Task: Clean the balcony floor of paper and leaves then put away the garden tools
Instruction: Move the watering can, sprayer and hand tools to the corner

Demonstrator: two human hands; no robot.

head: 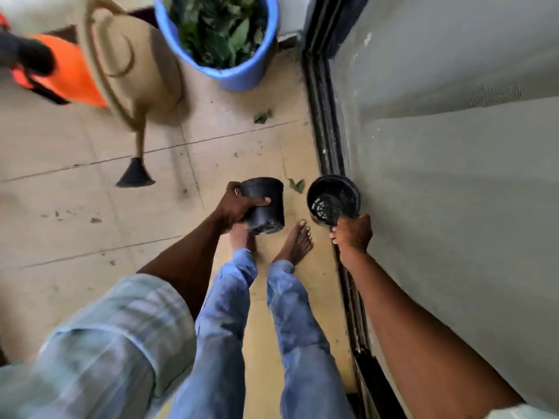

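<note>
While both hands are occupied, two black plastic plant pots sit at the centre of the scene, carried above the tiled balcony floor [75, 225]. Left pot [267, 204]: held on its side, mouth facing far, base toward the person; the left hand [237, 208] grips it, thumb laid across the wall and fingers curled round behind. Right pot [332, 198]: tipped so the slotted base shows through the open mouth; the right hand [352, 232] pinches its near rim, fingers closed on the edge. The pots are apart, just beside each other. Below them: two bare feet, blue jeans, a pale striped sleeve on the left arm. Loose leaves on the floor: one [297, 185] between the pots, one [262, 117] farther off. Far centre: blue bucket [242, 77] filled with green leaves. Far left: beige watering can [136, 71], black rose pointing near; an orange item [72, 77] beside it, blurred. Right side: dark sliding-door track [328, 140] and grey wall [453, 176].
</note>
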